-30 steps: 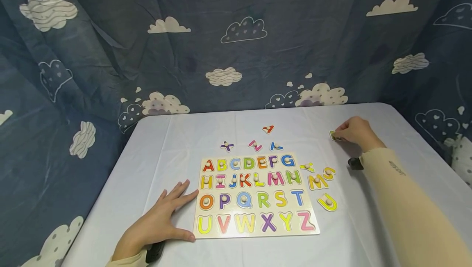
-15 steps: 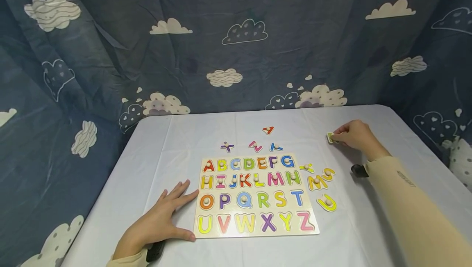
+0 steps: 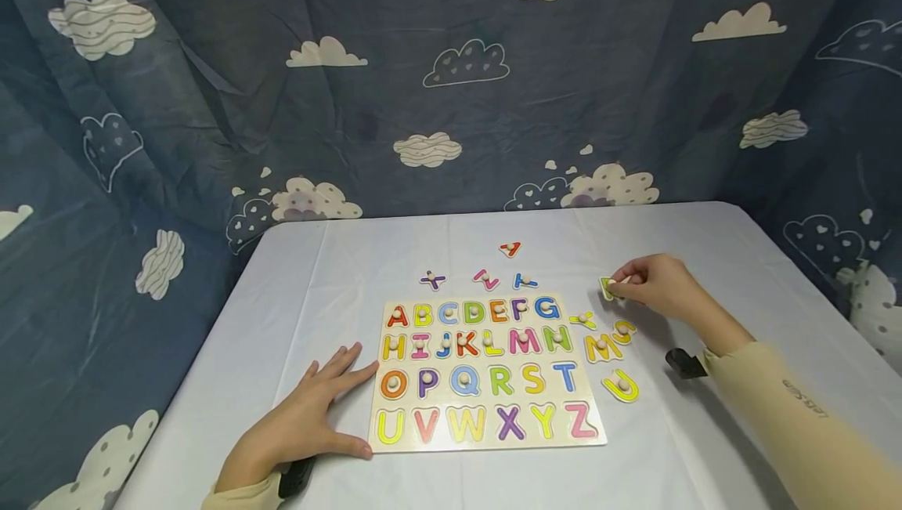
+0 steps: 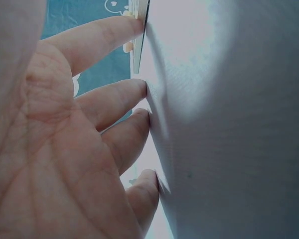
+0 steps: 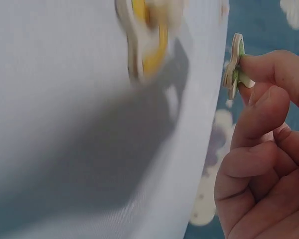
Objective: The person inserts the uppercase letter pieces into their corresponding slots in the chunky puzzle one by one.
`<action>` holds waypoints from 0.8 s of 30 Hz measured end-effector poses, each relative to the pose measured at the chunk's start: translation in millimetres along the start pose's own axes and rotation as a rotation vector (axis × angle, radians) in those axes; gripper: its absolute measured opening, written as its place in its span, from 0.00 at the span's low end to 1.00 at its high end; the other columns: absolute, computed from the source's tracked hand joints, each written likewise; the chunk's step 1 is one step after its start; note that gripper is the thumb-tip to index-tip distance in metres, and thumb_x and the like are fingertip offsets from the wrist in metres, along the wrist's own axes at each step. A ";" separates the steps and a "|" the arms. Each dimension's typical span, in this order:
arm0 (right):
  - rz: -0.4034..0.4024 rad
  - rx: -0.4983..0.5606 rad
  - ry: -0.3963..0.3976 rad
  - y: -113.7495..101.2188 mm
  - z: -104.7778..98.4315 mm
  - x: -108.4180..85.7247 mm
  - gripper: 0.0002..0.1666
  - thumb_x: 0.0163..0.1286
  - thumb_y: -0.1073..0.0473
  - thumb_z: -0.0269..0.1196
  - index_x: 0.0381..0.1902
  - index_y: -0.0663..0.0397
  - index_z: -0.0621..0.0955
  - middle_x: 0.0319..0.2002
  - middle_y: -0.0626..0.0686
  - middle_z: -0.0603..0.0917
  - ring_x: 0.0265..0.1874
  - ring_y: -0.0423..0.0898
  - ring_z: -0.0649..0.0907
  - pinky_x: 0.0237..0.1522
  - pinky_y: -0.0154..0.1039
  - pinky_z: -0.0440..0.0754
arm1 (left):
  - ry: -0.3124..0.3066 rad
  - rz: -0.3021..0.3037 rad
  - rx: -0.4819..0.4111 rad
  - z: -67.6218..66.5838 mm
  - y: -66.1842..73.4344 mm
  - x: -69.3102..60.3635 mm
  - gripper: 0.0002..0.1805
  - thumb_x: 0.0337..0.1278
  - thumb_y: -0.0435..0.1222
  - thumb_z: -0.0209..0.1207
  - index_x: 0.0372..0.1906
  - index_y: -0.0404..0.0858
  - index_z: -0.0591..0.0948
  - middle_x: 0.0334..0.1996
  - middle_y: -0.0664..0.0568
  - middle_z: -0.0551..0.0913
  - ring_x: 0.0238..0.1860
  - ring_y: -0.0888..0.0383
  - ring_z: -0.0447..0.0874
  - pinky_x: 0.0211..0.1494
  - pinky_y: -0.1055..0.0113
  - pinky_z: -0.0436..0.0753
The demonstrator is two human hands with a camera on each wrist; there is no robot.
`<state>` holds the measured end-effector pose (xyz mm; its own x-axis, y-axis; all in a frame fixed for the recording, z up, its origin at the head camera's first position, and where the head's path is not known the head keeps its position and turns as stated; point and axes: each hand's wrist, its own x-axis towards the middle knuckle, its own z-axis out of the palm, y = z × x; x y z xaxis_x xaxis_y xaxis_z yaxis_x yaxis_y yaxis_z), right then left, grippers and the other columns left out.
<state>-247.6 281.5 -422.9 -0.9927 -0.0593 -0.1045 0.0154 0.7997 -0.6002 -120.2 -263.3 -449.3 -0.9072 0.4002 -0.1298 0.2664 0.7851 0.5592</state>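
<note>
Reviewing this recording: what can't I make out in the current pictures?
1. Head: the full shape of the green letter piece, partly covered by the right hand. Right wrist: it stands nearly edge-on.
2. Right wrist: which letter the yellow letter piece is; blurred, cut off by the top edge.
3. Left wrist: the letters on the puzzle board, seen edge-on.

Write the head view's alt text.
A person's right hand pinches a green letter piece over a white tablecloth, while the left hand touches the edge of a partly filled alphabet puzzle board. Loose letter pieces lie beyond it and to its right.
</note>
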 end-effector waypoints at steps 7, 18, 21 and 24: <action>-0.045 0.055 -0.041 -26.2 21.7 -31.1 0.17 0.68 0.52 0.75 0.43 0.61 0.87 0.24 0.47 0.75 0.24 0.44 0.73 0.21 0.34 0.68 | -0.004 -0.004 -0.001 0.6 -1.4 0.0 0.66 0.26 0.65 0.84 0.80 0.52 0.73 0.87 0.42 0.57 0.88 0.35 0.48 0.85 0.25 0.44; -0.137 0.150 -0.113 -62.4 58.2 -64.0 0.11 0.66 0.57 0.76 0.38 0.57 0.87 0.23 0.46 0.75 0.22 0.40 0.73 0.21 0.31 0.69 | 0.010 0.023 0.013 -0.7 0.1 -1.4 0.66 0.25 0.65 0.84 0.80 0.50 0.73 0.86 0.41 0.58 0.87 0.33 0.50 0.83 0.23 0.46; -0.161 0.161 -0.135 -70.5 66.8 -68.1 0.09 0.66 0.57 0.76 0.36 0.55 0.87 0.23 0.45 0.74 0.22 0.39 0.73 0.21 0.30 0.68 | 0.009 0.025 0.014 -0.6 0.7 -1.6 0.66 0.25 0.65 0.84 0.80 0.50 0.73 0.87 0.41 0.58 0.87 0.33 0.50 0.83 0.23 0.46; -0.186 0.153 -0.145 -79.0 75.8 -71.1 0.08 0.65 0.57 0.77 0.33 0.53 0.87 0.22 0.44 0.74 0.22 0.38 0.72 0.22 0.29 0.66 | 0.006 0.026 0.015 -0.6 1.3 -1.7 0.66 0.25 0.65 0.84 0.81 0.50 0.73 0.87 0.41 0.58 0.87 0.33 0.50 0.83 0.23 0.46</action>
<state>-169.1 177.3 -428.2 -0.9530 -0.2903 -0.0866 -0.1371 0.6682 -0.7313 -118.6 -263.3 -447.9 -0.9018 0.4176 -0.1110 0.2943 0.7817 0.5499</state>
